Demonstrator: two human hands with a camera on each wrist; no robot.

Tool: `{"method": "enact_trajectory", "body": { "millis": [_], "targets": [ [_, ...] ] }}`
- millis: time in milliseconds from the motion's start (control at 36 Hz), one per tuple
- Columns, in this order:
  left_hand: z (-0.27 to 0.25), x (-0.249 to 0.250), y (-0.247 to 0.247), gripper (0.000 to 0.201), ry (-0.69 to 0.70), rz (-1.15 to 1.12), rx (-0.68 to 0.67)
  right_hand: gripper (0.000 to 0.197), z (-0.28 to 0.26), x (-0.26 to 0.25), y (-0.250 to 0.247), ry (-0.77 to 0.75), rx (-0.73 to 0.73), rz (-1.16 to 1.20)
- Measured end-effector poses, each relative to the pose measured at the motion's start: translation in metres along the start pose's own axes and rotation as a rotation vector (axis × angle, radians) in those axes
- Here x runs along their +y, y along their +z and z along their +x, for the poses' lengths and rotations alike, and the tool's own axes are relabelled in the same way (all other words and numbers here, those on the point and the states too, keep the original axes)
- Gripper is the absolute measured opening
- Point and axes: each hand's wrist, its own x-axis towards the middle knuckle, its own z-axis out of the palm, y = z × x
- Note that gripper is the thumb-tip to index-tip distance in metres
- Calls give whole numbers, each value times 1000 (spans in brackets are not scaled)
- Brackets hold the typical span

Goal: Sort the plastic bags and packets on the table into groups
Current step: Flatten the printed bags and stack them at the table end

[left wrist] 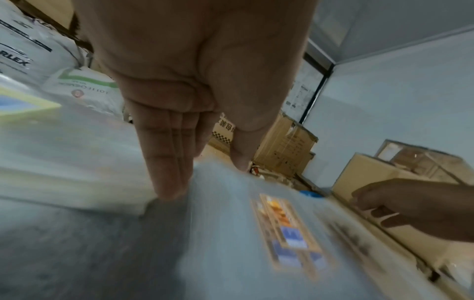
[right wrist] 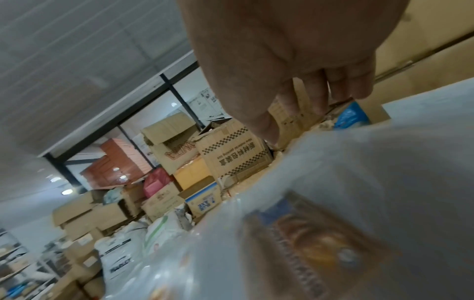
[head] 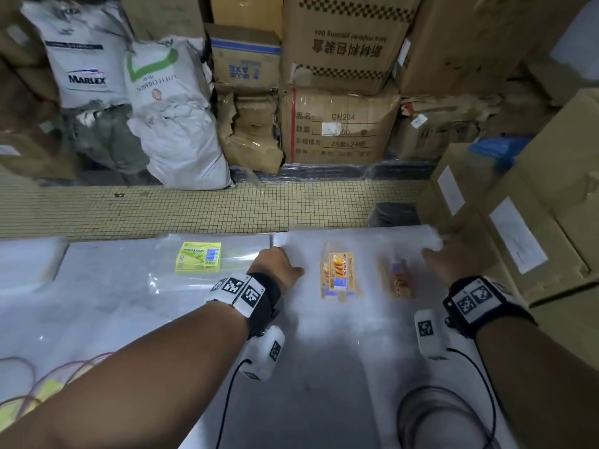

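Here, the left hand [head: 278, 265] fingers [left wrist: 166, 162], pressed together against the thumb, pinch the far left corner of a clear bag stack with orange labels [head: 340, 270]; the right hand [head: 453, 257] grips its far right corner. A yellow-labelled stack [head: 198, 261] already lies apart on the table [head: 324, 384]; sorting seems partly done

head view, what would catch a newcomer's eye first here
Two bare hands, left hand and right hand, grip the far corners of a clear plastic bag stack bearing an orange printed label. To its left a yellow-green label marks another stack, and worn cardboard boxes and white sacks wall the background.
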Motion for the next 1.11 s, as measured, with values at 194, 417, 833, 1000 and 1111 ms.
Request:
{"method": "enact_trajectory", "body": {
  "millis": [194, 417, 833, 1000, 1111],
  "targets": [
    [-25, -18, -40, 38, 98, -134, 3, 61, -62, -56, -5, -178, 19, -26],
    [-58, -76, -95, 26, 127, -255, 68, 42, -137, -135, 22, -442, -33, -29],
    [-142, -273, -141, 33, 107, -298, 153, 39, -320, -191, 135, -557, -195, -70],
    [-176, -374, -155, 33, 35, -300, 164, 40, -393, -194, 208, -486, -278, -184],
    [-198, -425, -162, 37, 0, -261, 155, 63, -427, -185, 250, -386, -290, -297]
  ]
}}
